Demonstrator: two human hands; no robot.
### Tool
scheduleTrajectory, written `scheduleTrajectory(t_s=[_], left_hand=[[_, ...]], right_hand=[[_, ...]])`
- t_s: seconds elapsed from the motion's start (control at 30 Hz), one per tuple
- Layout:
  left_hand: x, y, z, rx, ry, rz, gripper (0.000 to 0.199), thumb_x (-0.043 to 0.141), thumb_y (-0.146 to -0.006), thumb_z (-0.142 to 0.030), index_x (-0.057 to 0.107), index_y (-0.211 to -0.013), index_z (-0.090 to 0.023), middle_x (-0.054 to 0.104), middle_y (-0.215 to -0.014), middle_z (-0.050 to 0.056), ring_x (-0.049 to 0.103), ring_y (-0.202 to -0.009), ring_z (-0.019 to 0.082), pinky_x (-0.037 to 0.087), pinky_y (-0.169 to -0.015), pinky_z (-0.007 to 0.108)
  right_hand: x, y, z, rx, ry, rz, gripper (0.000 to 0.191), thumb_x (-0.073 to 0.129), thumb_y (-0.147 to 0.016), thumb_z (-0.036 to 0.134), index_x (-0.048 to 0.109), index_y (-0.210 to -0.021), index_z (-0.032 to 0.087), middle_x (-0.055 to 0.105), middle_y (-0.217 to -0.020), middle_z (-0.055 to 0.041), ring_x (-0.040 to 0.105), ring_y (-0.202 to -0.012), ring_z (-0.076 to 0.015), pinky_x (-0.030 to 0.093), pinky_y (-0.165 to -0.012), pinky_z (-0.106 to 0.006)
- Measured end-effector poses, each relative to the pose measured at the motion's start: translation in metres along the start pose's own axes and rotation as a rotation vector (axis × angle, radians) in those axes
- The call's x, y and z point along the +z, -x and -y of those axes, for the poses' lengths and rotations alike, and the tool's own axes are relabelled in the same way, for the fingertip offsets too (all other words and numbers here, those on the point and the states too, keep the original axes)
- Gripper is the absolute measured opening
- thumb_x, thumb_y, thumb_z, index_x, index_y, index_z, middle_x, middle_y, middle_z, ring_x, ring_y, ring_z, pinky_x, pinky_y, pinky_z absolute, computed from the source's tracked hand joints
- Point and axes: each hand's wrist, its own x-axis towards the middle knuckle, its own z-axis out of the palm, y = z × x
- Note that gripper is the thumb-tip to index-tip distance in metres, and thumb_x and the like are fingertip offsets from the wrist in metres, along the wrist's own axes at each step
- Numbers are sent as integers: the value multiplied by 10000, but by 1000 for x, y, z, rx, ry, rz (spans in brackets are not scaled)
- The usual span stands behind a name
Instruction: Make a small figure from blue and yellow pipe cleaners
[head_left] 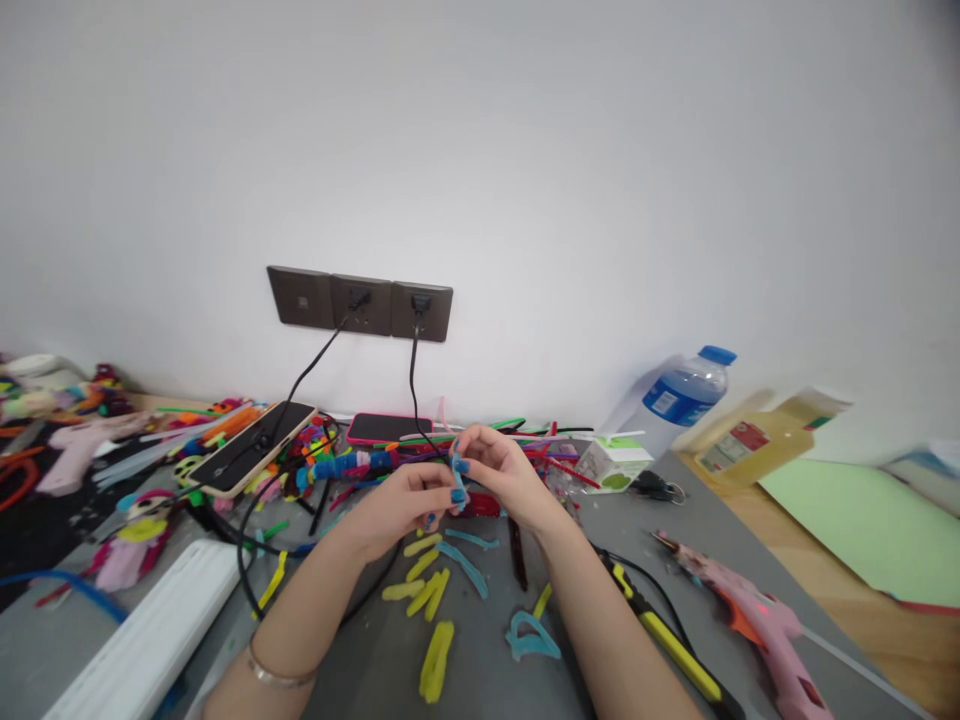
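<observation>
Worktop, grey, crowded along the far edge, with bare room at the near middle. Far to the right, pink glue gun, well apart. Left hand and right hand close together, both pinched narrow. Nearer, blue loop, then short yellow pieces, untouched. Held between both, light-blue fuzzy strip: apparently a shaping step, calling next for steady fingertip pressure.

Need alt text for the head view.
A left hand and right hand pinch a light-blue fuzzy strip above a cluttered gray table. Yellow pieces and blue pieces lie nearer the camera, a pink glue gun at right, two phones toward the wall.
</observation>
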Motion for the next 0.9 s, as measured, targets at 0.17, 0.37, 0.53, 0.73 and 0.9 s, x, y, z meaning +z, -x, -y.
scheduleTrajectory(t_s=[0.17,0.37,0.53,0.73,0.9], left_hand=[[-3,-1,1,39,-38,8,186,694,-701,-276,540,-696,-171,452,-600,-60,404,-496,62,297,-500,207],[-4,-1,0,93,-60,-39,207,668,-726,-286,501,-665,-179,418,-592,-59,379,-512,69,267,-503,210],[-6,-1,-1,100,-117,-82,170,656,-712,-262,522,-657,-174,451,-613,-55,374,-522,66,255,-509,213],[-4,-1,2,77,-134,-33,118,646,-685,-237,549,-660,-175,459,-604,-56,391,-511,71,290,-511,218],[-5,-1,0,90,-177,-98,132,643,-698,-261,553,-663,-170,457,-595,-53,363,-497,68,250,-487,210]], right_hand=[[0,0,0,21,61,3,255,740,-792,367,694,-975,196,668,-901,-42,604,-820,-158,480,-774,-291],[-2,-1,0,49,71,-80,224,771,-745,376,670,-804,185,647,-762,-15,585,-695,-141,491,-696,-283],[0,-3,0,10,147,-68,252,766,-749,395,630,-773,184,612,-758,-14,563,-696,-143,477,-677,-283],[6,-1,3,19,143,21,247,714,-806,407,649,-850,173,614,-779,-15,562,-704,-134,465,-679,-270],[1,0,2,96,68,42,256,748,-774,394,630,-806,169,603,-687,13,545,-596,-110,460,-605,-252]])
